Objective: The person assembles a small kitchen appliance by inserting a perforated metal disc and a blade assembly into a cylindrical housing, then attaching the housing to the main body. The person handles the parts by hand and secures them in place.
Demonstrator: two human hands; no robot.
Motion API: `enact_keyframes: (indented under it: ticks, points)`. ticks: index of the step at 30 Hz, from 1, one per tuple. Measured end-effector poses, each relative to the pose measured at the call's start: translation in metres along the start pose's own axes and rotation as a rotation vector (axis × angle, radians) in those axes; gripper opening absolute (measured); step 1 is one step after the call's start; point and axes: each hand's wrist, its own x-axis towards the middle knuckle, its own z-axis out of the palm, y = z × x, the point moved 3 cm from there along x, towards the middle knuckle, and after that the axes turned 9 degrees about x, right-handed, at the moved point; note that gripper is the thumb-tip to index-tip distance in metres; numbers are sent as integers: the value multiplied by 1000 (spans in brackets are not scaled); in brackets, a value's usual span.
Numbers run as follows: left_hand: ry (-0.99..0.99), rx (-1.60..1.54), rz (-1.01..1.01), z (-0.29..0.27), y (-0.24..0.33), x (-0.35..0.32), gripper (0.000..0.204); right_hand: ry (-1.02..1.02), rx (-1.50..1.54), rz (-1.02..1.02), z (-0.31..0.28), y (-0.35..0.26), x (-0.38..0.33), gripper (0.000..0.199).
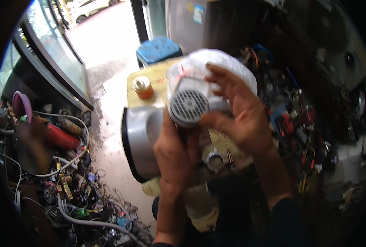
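A grey, round-ended housing with a slotted grille (190,106), which looks like a motor's fan cover, is held up over the small table. My left hand (175,146) wraps its lower left side, with some fingers hidden behind it. My right hand (240,109) is beside it, fingers spread and raised, the thumb near the grille's rim. Whether the thumb touches cannot be made out. Under my left hand lies a larger silver casing (141,140) with a dark edge. A ring-shaped metal part (215,160) sits below my right hand.
The yellowish table (134,74) carries a white plastic bag (224,57) and a small orange-and-silver can (143,87). Behind it stands a blue stool (159,48). Cables, scrap and a red cylinder (62,137) crowd the left floor. A red power tool (294,121) lies among tools at right.
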Motion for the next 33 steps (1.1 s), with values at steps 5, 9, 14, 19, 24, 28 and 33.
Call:
enact_keyframes:
  ticks: [5, 9, 14, 19, 24, 28, 33]
  points:
    - [-3, -98, -58, 8, 6, 1, 58, 157, -213, 24, -36, 44, -87, 48]
    - [22, -42, -39, 7, 4, -2, 58, 38, -589, -85, -46, 59, -148, 53]
    - [17, 2, -63, 2, 2, 0, 57, -606, -810, 244, -11, 91, -178, 75]
    - [6, -5, -35, 6, 0, -2, 79, -729, -959, 51, 12, 134, -199, 51]
    - [-2, 12, -77, 3, 1, 0, 81, -857, -991, 16, 19, 143, -191, 51]
    - [-10, 8, -96, 1, 1, -2, 83, -1000, -887, 80, 17, 145, -184, 53]
    - [-2, 27, -66, 0, 2, -1, 82, -949, -674, 16, 6, 118, -174, 57]
